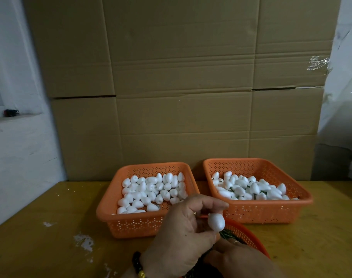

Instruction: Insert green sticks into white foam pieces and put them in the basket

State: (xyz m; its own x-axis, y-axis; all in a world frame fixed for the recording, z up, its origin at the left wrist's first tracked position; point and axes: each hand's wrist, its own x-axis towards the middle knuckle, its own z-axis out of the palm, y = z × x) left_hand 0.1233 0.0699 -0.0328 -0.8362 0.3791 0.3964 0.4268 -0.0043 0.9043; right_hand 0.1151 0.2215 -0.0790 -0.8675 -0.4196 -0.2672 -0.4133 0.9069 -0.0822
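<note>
My left hand [183, 233] pinches a white egg-shaped foam piece [216, 222] between thumb and fingers, just in front of the two baskets. My right hand [241, 257] lies lower, over a round orange basket [249, 238] that holds thin green sticks [225, 235]. Its fingertips reach toward the sticks but are hidden behind my left hand. The left orange basket [107, 209] holds several plain foam pieces [151, 189]. The right orange basket [303, 197] holds foam pieces with green sticks in them [249, 187].
The baskets stand on a yellow table [40, 247] with white foam crumbs [84, 241] at the left. A wall of cardboard boxes [181, 87] rises right behind the baskets. A white wall with a ledge [14, 117] is at the left.
</note>
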